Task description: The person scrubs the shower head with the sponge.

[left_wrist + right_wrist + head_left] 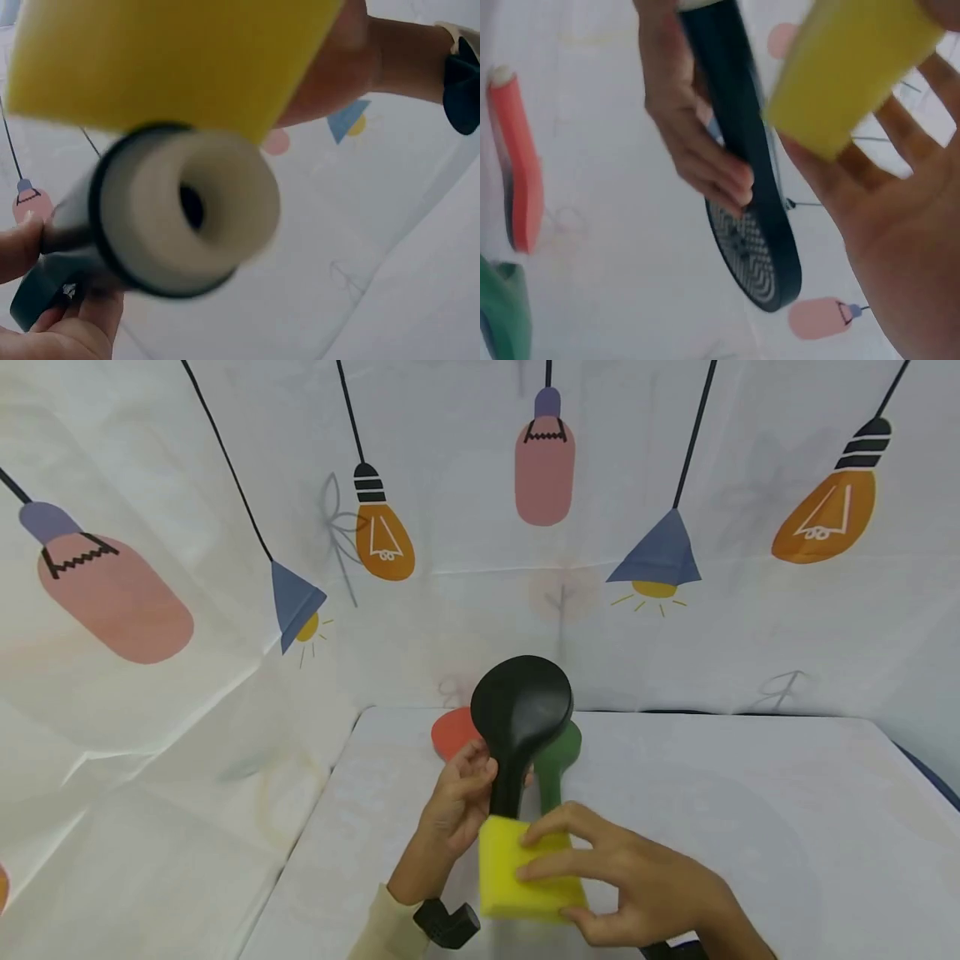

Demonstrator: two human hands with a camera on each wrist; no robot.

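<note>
A black handheld shower head (521, 702) stands upright in the head view, its smooth rounded back towards me. My left hand (459, 802) grips it at the neck. In the right wrist view, the grey-dotted spray face (739, 247) shows on its other side. The pale hollow connector end (259, 202) of its handle fills the middle of the left wrist view. A yellow sponge (517, 877) is pinched by my right hand (630, 868), thumb below and fingers spread over it. From the head camera, the sponge hides the lower handle; whether they touch I cannot tell.
Behind the black one lie a red shower head (452, 732) and a green shower head (555, 760) on the white table (750, 810). A white sheet printed with lamps (480, 618) hangs behind the table and along its left side.
</note>
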